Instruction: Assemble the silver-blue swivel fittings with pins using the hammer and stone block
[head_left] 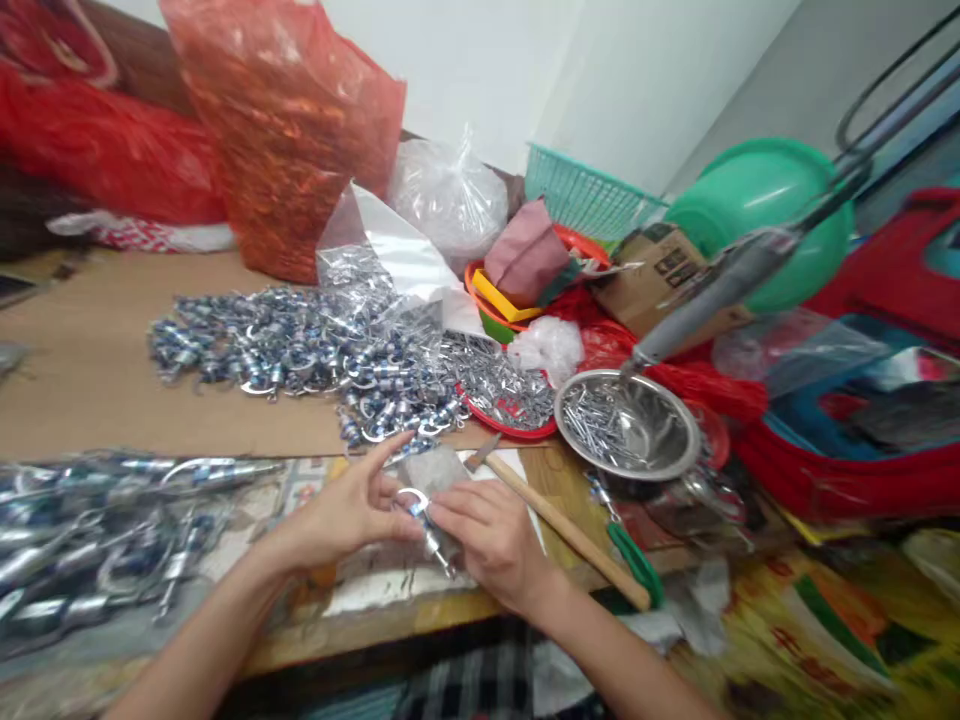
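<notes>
A small silver metal piece with a curved hook and a blue band sits between my two hands over a grey block. My left hand has its thumb against the piece's left side, index finger stretched out and the other fingers curled. From the other side, my right hand pinches the piece with its fingertips. A hammer with a wooden handle lies just right of that hand. Beyond the hands spreads a heap of similar blue-and-silver pieces.
More pieces lie blurred at the left front. Silver pins fill a red tray and partly a steel bowl. Behind stand a red bag, a clear bag and a green basin. A grey-handled lever slants in from the right.
</notes>
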